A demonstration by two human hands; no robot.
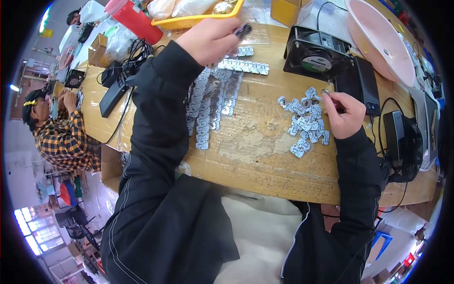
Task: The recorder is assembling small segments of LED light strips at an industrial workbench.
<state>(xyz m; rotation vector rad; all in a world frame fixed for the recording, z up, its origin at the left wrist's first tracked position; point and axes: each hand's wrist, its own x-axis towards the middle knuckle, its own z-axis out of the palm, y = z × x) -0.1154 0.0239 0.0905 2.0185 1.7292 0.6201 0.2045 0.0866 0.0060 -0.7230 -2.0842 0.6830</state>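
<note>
Over the far left of the tabletop, my left hand (208,40) is closed around a small dark object (243,31) whose looped end sticks out past the fingers; its kind is unclear. Below it lie several strips of small whitish circuit boards (202,116), side by side and partly overlapping, with one strip (243,66) set crosswise at the far end. My right hand (346,113) pinches a small round metallic piece (325,92) between thumb and forefinger. Just left of that hand, separate small square boards (305,118) lie in a loose pile.
A black fan (314,59) and a dark box-shaped device (366,87) stand beyond my right hand, near a pink basin (380,42). Cables and a black adapter (113,97) lie at left. A yellow basket (189,20) and red bottle (135,21) stand far off. Another person (61,132) sits left.
</note>
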